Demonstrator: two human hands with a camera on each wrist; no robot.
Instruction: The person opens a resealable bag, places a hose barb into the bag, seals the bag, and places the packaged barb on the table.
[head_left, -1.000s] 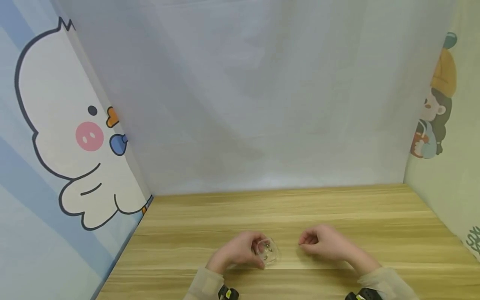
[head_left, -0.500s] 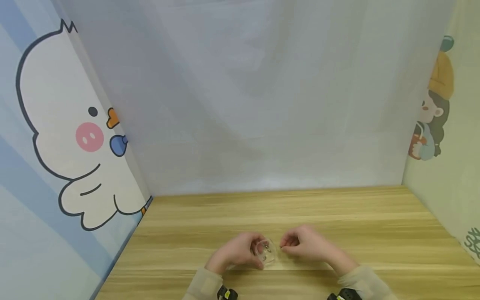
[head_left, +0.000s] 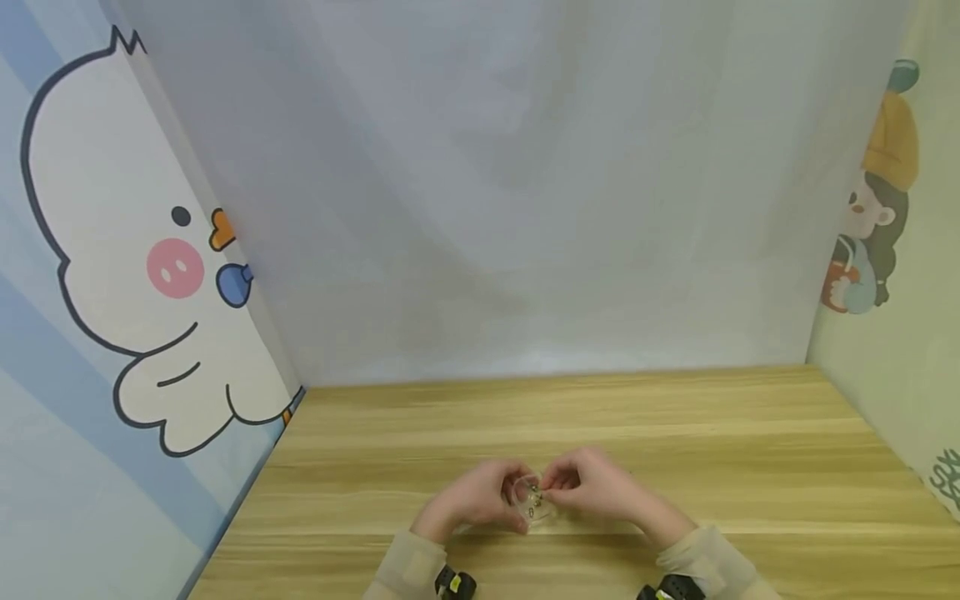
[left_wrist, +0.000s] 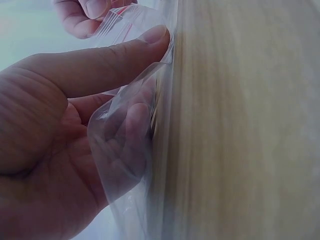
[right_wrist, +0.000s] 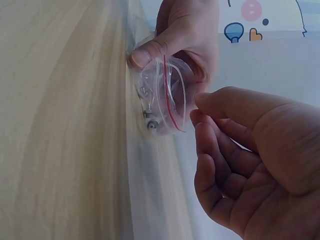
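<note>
In my left hand (head_left: 480,496) I hold a small clear zip-lock bag (right_wrist: 159,80), low over the table, thumb on one side and fingers behind. Its mouth, edged with a red line, faces right and stands apart. Several small metal pieces (right_wrist: 152,123), which look like screws or nuts, lie inside. At that mouth is my right hand (head_left: 600,492), thumb and index fingertips pinched together, other fingers curled. A tiny dark piece showed at these fingertips a moment ago; now the tips mostly cover it. In the left wrist view the bag (left_wrist: 120,145) hangs across the left palm.
A wood-grain table (head_left: 675,417) lies under both hands. Behind it hangs a plain pale curtain (head_left: 555,208). Cartoon-printed cloths, a white bird (head_left: 112,183) on the left and a child figure (head_left: 862,242) on the right, border the sides.
My right hand has moved left across the table to the bag's mouth, its fingertips kept pinched. The left hand and the bag have stayed nearly in place.
</note>
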